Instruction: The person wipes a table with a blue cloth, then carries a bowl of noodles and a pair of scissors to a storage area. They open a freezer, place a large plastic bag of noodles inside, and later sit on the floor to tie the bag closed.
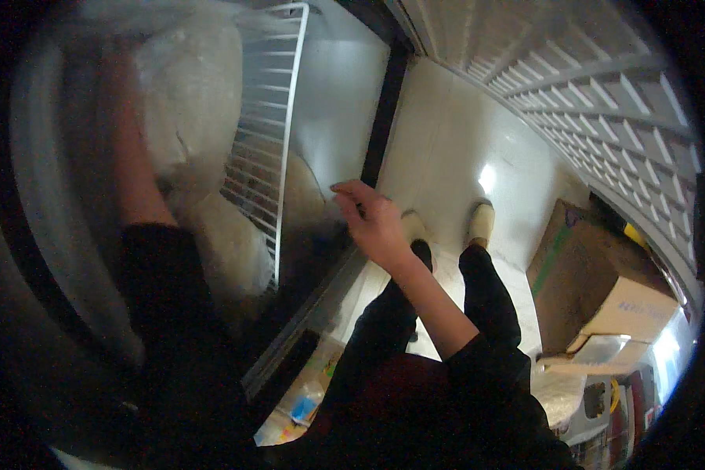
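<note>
My left hand (122, 61) reaches deep into a dim cabinet that looks like a fridge or freezer. It lies beside a large, pale, filled plastic bag (191, 97), and its fingers are too dark and blurred to make out. A second bulky bag (229, 241) lies below the first, against a white wire shelf (288, 117). In front of the cabinet's dark-edged opening, my right hand (371, 220) hovers with fingers loosely bent and slightly apart. Nothing shows in it. Another rounded, pale bag (302, 185) shows dimly behind the shelf's front wire.
A white slatted panel (593, 111) rises at the upper right. On the right stand an opened cardboard box (628, 305) and a grey crate (593, 405). Packaged items (305, 402) lie low beside the cabinet. My shoes (480, 220) are on the pale floor (446, 135).
</note>
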Tool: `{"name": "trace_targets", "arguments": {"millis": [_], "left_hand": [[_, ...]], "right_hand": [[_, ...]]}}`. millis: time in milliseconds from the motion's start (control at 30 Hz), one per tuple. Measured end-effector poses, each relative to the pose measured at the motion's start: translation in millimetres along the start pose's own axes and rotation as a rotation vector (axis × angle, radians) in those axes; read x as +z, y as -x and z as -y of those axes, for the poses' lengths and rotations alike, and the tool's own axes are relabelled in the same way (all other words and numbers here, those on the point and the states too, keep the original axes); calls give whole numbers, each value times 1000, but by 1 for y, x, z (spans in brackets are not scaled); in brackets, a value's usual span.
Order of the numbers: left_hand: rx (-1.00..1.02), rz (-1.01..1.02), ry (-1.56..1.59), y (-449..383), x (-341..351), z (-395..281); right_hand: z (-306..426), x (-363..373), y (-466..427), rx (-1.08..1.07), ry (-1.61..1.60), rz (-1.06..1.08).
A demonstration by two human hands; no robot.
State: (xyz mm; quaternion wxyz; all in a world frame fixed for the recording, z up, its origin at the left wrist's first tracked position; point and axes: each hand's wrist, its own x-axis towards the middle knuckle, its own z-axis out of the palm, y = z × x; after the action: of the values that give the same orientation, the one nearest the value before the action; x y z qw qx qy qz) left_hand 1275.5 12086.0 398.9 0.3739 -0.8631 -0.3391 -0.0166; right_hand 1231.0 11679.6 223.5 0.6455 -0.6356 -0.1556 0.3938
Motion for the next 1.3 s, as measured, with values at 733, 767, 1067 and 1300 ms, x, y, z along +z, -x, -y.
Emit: {"name": "trace_targets", "arguments": {"millis": [733, 767, 1067, 1300], "left_hand": [[-122, -501, -180, 70, 47, 33], [-157, -481, -121, 56, 47, 25], [-374, -507, 729, 191, 52, 26], [-1123, -1156, 1666, 263, -25, -44]], "right_hand": [[70, 68, -217, -29, -699, 497], [74, 59, -223, -52, -696, 510], [88, 33, -214, -52, -457, 723], [107, 45, -168, -648, -181, 480]]}}
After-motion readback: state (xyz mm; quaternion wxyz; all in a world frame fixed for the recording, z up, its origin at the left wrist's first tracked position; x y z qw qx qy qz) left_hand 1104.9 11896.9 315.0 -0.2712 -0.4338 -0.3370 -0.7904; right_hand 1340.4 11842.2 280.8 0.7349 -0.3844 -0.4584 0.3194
